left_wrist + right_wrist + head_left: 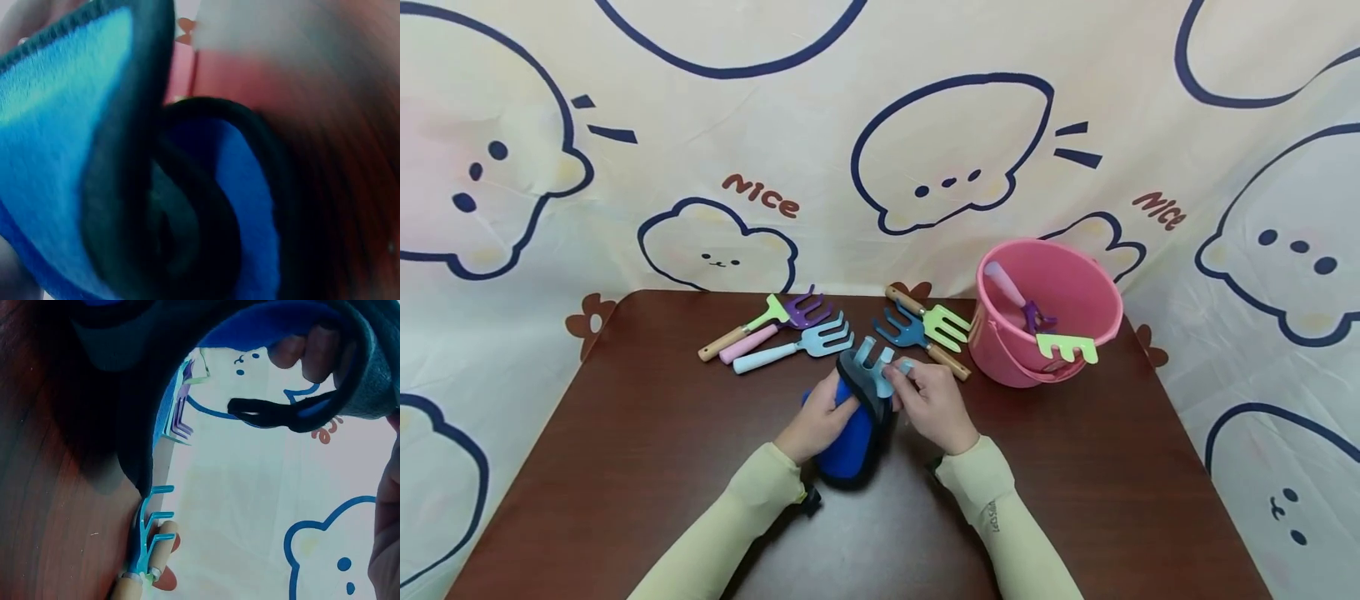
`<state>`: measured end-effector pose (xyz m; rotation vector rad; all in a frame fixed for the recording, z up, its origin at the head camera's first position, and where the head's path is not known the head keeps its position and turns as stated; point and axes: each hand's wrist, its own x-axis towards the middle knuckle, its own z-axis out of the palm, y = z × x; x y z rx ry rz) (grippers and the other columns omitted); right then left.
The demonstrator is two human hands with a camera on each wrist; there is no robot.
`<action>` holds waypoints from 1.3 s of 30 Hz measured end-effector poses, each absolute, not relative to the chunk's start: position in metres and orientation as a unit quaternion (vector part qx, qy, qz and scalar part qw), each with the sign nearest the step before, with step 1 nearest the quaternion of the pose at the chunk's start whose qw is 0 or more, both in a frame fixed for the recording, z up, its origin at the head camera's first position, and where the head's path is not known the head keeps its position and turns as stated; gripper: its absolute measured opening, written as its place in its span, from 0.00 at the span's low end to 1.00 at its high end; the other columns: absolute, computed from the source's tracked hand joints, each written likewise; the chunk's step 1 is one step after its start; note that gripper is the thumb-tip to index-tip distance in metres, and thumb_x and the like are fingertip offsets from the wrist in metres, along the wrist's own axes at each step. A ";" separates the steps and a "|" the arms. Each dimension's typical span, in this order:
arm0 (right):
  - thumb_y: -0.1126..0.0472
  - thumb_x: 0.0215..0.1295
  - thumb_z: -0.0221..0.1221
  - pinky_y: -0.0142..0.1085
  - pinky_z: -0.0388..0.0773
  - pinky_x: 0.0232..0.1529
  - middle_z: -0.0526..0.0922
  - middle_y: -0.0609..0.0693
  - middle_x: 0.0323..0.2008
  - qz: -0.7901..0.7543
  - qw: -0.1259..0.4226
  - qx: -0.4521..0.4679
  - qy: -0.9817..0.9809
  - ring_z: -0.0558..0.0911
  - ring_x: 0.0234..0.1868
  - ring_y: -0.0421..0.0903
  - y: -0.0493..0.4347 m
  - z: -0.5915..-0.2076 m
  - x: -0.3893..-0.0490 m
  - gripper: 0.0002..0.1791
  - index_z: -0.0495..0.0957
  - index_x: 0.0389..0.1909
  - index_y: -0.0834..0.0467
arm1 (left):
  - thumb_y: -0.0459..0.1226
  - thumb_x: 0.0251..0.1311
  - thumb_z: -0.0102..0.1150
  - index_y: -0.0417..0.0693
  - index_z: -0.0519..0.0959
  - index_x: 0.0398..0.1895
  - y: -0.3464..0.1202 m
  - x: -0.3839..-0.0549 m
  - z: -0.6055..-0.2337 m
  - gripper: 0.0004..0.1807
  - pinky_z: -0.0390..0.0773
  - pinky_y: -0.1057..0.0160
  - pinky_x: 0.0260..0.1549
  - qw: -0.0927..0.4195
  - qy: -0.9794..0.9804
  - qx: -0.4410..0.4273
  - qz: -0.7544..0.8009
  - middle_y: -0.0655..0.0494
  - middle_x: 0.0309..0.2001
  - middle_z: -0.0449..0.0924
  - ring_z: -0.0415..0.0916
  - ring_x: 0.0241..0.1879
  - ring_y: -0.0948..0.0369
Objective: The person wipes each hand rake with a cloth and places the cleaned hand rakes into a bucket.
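blue cloth (846, 448), fuzzy, black-edged, curled before us: left hand (816, 421) grips it, fingers bent; right hand (937, 404) pinches pale-blue prongs (881, 382), fingers closed.

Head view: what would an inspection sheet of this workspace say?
Surface: brown table.
Job's things: blue-and-black padded item, exact kind unclear; light-blue pronged piece on it.
Clutter: five small garden tools towards the far edge; pink bucket with a purple tool inside and a green rake head at its rim.
Grippers: bare hands; left hand grips the padded item, right hand pinches the pronged piece.
Cables: nothing seen.
Surroundings: cartoon-printed backdrop.
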<state>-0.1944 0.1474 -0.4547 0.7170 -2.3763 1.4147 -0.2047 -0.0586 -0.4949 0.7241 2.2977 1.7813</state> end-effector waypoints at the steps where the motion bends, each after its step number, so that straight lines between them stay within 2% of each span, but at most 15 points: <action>1: 0.64 0.77 0.58 0.31 0.73 0.18 0.78 0.47 0.15 0.492 0.136 0.245 -0.824 0.73 0.15 0.32 0.147 -0.455 -0.194 0.17 0.79 0.23 0.57 | 0.33 0.77 0.50 0.36 0.65 0.70 -0.060 -0.204 -0.496 0.22 0.76 0.42 0.61 0.080 0.764 0.244 0.592 0.38 0.65 0.77 0.78 0.60 0.45; 6: 0.61 0.77 0.58 0.33 0.73 0.17 0.77 0.47 0.15 0.505 0.127 0.226 -0.823 0.72 0.12 0.34 0.151 -0.455 -0.193 0.19 0.77 0.22 0.57 | 0.34 0.79 0.48 0.35 0.62 0.72 -0.061 -0.204 -0.501 0.24 0.73 0.50 0.64 0.089 0.770 0.287 0.563 0.39 0.69 0.73 0.74 0.64 0.48; 13: 0.62 0.77 0.58 0.33 0.70 0.15 0.76 0.45 0.14 0.513 0.151 0.208 -0.819 0.71 0.10 0.34 0.163 -0.453 -0.197 0.16 0.80 0.24 0.57 | 0.34 0.80 0.45 0.35 0.63 0.75 -0.061 -0.206 -0.503 0.24 0.69 0.42 0.68 0.105 0.785 0.344 0.505 0.40 0.71 0.70 0.70 0.68 0.48; 20: 0.61 0.78 0.57 0.35 0.71 0.14 0.77 0.47 0.15 0.534 0.148 0.186 -0.811 0.71 0.10 0.38 0.170 -0.445 -0.196 0.16 0.82 0.27 0.58 | 0.34 0.79 0.48 0.35 0.62 0.76 -0.062 -0.205 -0.502 0.26 0.70 0.39 0.67 0.102 0.811 0.362 0.449 0.40 0.72 0.70 0.70 0.70 0.46; 30: 0.58 0.79 0.57 0.34 0.70 0.14 0.78 0.53 0.15 0.577 0.158 0.118 -0.792 0.71 0.09 0.44 0.180 -0.437 -0.195 0.17 0.82 0.30 0.62 | 0.36 0.78 0.50 0.38 0.67 0.71 -0.067 -0.207 -0.503 0.22 0.75 0.43 0.63 0.108 0.821 0.371 0.421 0.43 0.64 0.77 0.76 0.63 0.50; 35: 0.62 0.79 0.56 0.31 0.69 0.13 0.78 0.53 0.14 0.580 0.224 0.105 -0.777 0.71 0.09 0.41 0.194 -0.428 -0.193 0.13 0.83 0.36 0.66 | 0.36 0.78 0.51 0.39 0.70 0.66 -0.069 -0.213 -0.507 0.19 0.78 0.48 0.57 0.085 0.828 0.377 0.406 0.46 0.56 0.80 0.78 0.56 0.53; 39: 0.66 0.77 0.56 0.26 0.70 0.14 0.79 0.45 0.14 0.566 0.321 0.089 -0.754 0.72 0.10 0.35 0.211 -0.413 -0.185 0.12 0.82 0.35 0.71 | 0.35 0.77 0.52 0.39 0.70 0.67 -0.072 -0.217 -0.508 0.20 0.76 0.46 0.61 0.085 0.832 0.356 0.416 0.44 0.60 0.80 0.78 0.60 0.51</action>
